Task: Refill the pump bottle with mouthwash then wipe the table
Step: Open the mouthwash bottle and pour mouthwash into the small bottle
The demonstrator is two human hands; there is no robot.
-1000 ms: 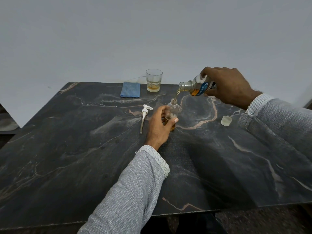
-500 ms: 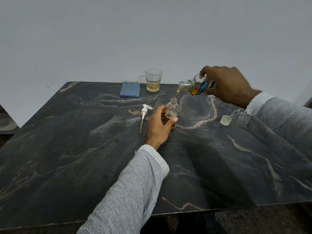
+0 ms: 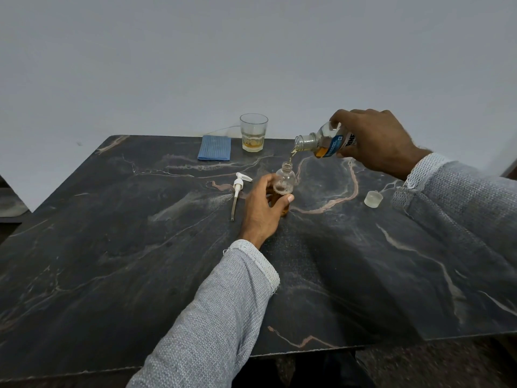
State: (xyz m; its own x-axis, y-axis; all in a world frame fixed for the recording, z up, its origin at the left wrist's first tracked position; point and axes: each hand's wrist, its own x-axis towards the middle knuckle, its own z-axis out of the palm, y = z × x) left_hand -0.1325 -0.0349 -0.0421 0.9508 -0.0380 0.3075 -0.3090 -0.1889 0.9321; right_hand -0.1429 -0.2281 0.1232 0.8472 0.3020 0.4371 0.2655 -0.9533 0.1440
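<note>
The left hand (image 3: 261, 208) wraps the small clear round pump bottle (image 3: 284, 182), upright on the dark veined marble worktop (image 3: 112, 261). The right hand (image 3: 375, 141) grips a tilted clear blue-labelled mouthwash bottle (image 3: 324, 142), its amber stream falling into the neck below. Nearby lie a white pump head (image 3: 239, 189), translucent cap (image 3: 373, 198), folded blue cloth (image 3: 214, 147) and glass tumbler (image 3: 253, 132).

Left hand (image 3: 261, 210) curled in a low grip, right hand (image 3: 376, 138) raised, seemingly tilted, both sleeves grey
</note>
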